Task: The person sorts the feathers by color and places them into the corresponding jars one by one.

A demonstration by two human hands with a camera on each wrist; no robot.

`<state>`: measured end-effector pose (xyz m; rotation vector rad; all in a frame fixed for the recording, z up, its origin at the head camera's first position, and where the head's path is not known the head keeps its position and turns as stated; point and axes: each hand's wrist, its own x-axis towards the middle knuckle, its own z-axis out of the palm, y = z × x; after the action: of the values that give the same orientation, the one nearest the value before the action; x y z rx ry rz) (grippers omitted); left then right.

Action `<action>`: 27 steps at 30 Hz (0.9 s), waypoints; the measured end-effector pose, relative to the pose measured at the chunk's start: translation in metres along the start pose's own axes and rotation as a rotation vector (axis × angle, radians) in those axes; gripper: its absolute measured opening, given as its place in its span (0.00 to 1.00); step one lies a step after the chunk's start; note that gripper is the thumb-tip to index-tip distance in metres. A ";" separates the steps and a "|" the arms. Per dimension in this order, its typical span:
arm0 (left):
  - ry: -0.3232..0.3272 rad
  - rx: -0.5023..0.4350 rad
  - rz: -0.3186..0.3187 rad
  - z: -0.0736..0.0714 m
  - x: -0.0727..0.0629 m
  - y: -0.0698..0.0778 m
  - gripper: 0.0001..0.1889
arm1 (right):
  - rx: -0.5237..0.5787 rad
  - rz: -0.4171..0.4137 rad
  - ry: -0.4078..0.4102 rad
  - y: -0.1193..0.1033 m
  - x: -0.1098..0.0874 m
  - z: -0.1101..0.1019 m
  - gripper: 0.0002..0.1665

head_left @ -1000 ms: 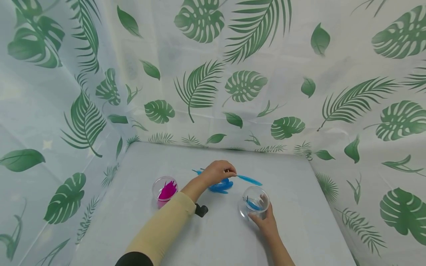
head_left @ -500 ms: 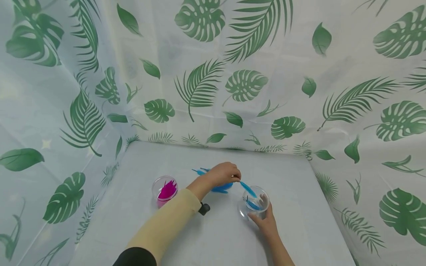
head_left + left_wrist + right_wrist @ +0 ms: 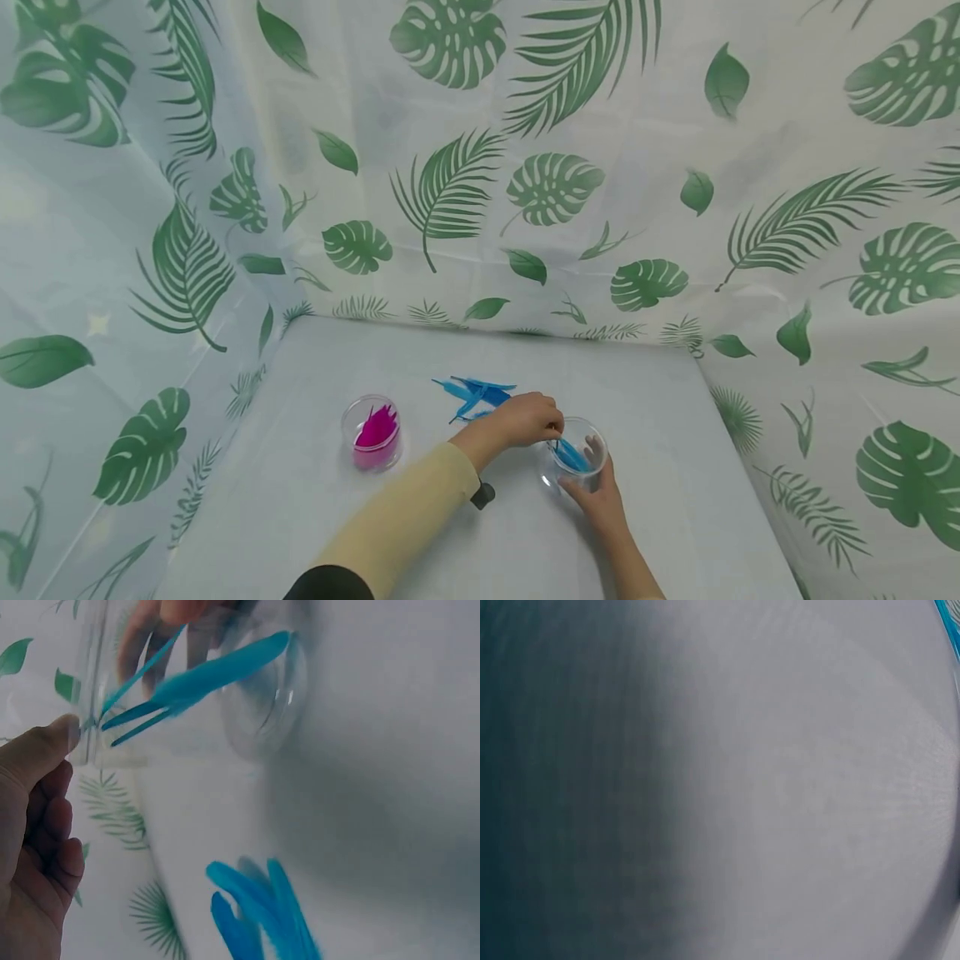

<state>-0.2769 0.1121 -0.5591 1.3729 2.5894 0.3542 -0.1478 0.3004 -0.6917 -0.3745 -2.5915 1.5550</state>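
My left hand [image 3: 528, 419] reaches over the rim of a clear plastic cup [image 3: 550, 481]. Its thumb and fingertips pinch the thin quill end of a blue feather right at the rim, as the left wrist view shows. Inside the cup lie blue feathers [image 3: 214, 675], slanting from rim to base. My right hand [image 3: 602, 500] grips the cup from the right, fingers around the far side and thumb in front. Left of the cup, a loose pile of blue feathers [image 3: 472, 396] lies on the table, partly behind my left hand.
A second clear cup [image 3: 350, 427] holding magenta feathers [image 3: 377, 429] stands left on the white table [image 3: 300, 517]. Leaf-printed sheets [image 3: 457, 192] rise behind and beside the table. The right wrist view is mostly a blurred pale surface.
My left hand has moved right and down from beside the pile to the cup rim, carrying a blue feather into the cup. The right hand keeps its grip on the cup.
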 end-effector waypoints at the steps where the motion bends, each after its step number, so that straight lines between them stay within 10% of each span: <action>1: 0.002 -0.009 -0.009 0.003 0.000 0.001 0.08 | -0.001 -0.002 0.000 0.000 0.000 0.000 0.60; 19: 0.061 -0.183 -0.137 0.017 -0.001 0.001 0.09 | -0.012 -0.007 0.001 -0.001 -0.001 0.001 0.61; 27: 0.234 -0.180 -0.148 0.010 -0.013 -0.017 0.14 | -0.044 0.014 0.004 -0.002 0.000 0.001 0.62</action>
<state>-0.2805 0.0933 -0.5731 1.1317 2.7414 0.7444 -0.1481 0.2990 -0.6902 -0.3996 -2.6300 1.5020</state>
